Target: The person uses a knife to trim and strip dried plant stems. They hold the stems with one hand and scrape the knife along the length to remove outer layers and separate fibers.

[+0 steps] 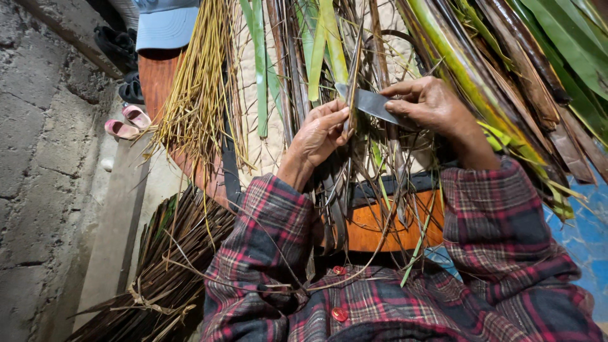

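My left hand (320,134) pinches a thin brown leaf rib (352,82) that runs up and away from me. A flat grey knife blade (373,105) is gripped in my right hand (425,102), with its edge against the rib just beside my left thumb. Long green and brown palm leaves (481,82) hang over my lap around both hands. My sleeves are red plaid. An orange wooden seat (380,228) shows under the leaves between my arms.
A loose sheaf of yellow stripped ribs (196,95) lies to the left. A tied bundle of dark ribs (158,278) rests on the floor at lower left. Pink sandals (126,123), dark shoes and a blue cap (166,25) lie by the concrete wall.
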